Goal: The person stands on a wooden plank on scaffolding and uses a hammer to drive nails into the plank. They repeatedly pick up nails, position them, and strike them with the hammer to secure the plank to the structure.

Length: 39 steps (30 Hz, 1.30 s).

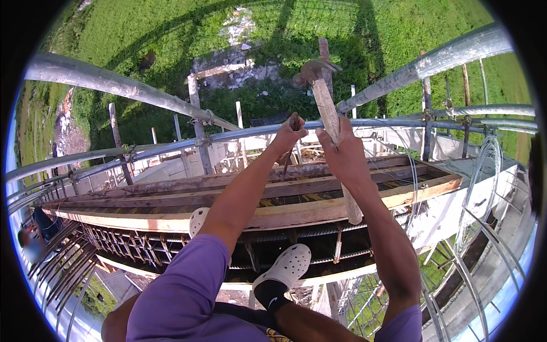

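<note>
My right hand (346, 149) is wrapped round the wooden handle of a claw hammer (325, 105). The hammer's metal head is raised at the far end, and the handle's butt shows below my wrist. To its left, my left hand (288, 137) is closed on a dark, rusty metal bar (294, 121). One end of the bar sticks up past my fingers, and a thin length shows below them, over the long wooden formwork (296, 215). I cannot tell whether the bar's lower end touches the timber. The hammer head is apart from the bar.
Steel scaffold pipes (131, 94) cross in front and at both sides. Below the formwork lies a rebar cage (131, 242), with my white clog (290, 265) over it. Coiled wire (484, 171) hangs at right. A person (34, 239) is at far left. Grass lies far below.
</note>
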Each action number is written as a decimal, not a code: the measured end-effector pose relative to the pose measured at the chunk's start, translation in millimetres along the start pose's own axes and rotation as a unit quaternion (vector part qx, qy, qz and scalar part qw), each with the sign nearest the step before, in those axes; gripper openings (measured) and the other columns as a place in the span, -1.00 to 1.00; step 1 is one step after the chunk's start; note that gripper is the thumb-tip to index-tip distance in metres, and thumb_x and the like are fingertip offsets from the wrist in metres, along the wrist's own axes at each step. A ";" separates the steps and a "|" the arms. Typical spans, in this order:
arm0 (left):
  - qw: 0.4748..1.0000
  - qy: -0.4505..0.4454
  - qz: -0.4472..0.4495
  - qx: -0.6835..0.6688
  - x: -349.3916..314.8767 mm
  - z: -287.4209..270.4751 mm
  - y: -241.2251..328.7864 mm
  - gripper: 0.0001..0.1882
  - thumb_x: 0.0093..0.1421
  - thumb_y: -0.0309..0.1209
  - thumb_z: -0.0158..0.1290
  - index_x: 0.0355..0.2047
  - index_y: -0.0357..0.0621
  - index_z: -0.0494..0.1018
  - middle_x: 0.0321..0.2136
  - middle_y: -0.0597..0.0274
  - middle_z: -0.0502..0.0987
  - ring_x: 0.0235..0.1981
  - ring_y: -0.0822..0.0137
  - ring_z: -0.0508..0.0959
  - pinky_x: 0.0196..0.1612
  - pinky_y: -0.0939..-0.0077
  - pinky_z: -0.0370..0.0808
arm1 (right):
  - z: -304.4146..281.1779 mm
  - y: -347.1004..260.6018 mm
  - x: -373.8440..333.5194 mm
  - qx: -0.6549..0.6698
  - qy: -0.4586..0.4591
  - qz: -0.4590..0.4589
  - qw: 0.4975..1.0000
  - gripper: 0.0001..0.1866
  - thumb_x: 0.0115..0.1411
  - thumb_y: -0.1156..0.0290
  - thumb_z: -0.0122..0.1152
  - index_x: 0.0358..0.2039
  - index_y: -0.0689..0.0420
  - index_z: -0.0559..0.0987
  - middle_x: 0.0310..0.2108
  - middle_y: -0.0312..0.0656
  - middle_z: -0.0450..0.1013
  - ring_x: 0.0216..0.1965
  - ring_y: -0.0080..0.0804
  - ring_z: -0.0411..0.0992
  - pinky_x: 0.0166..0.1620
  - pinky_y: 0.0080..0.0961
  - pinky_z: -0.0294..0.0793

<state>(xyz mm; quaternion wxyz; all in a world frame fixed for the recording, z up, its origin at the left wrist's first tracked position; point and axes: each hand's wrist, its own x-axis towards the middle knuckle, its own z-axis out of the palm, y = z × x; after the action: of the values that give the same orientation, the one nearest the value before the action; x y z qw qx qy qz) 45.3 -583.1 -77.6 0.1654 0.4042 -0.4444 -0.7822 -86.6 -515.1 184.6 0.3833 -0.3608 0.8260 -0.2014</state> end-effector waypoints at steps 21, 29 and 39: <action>0.996 -0.008 -0.011 0.086 7.5 -10.9 -5.1 -0.69 0.23 -0.36 0.34 -0.33 -0.05 0.35 -0.47 0.49 0.30 -0.39 0.55 0.28 -0.28 0.51 0.29 | -32.7 -29.1 58.0 0.077 0.119 -0.065 0.988 -0.58 0.22 0.39 0.24 0.01 0.28 0.34 -0.42 0.26 0.55 -0.32 0.32 0.58 -0.26 0.07 0.52; 0.994 -0.010 -0.030 0.106 14.1 -11.7 -12.9 -0.67 0.13 -0.37 0.38 -0.32 -0.06 0.38 -0.45 0.46 0.38 -0.39 0.52 0.36 -0.28 0.49 0.36 | -43.9 3.2 43.2 -0.102 -0.036 0.007 0.994 -0.44 0.18 0.32 0.25 0.12 0.32 0.33 -0.17 0.42 0.55 -0.07 0.37 0.55 0.01 0.09 0.54; 0.963 0.172 -0.177 -0.108 12.1 -123.6 -11.8 -0.39 0.40 0.23 -0.06 -0.60 0.05 0.23 -0.68 0.28 0.36 -0.62 0.21 0.42 -0.42 0.14 0.51 | -52.3 137.8 -89.3 0.025 0.197 0.033 0.979 -0.61 0.27 0.34 0.26 0.01 0.28 0.43 -0.22 0.29 0.55 -0.19 0.29 0.57 -0.18 -0.04 0.52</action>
<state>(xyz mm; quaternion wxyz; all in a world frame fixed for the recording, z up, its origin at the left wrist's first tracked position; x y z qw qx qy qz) 135.3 -653.5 -127.6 0.1409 0.5848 -0.2436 -0.7608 -148.4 -354.4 176.9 0.2279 -0.2769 0.8917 -0.2761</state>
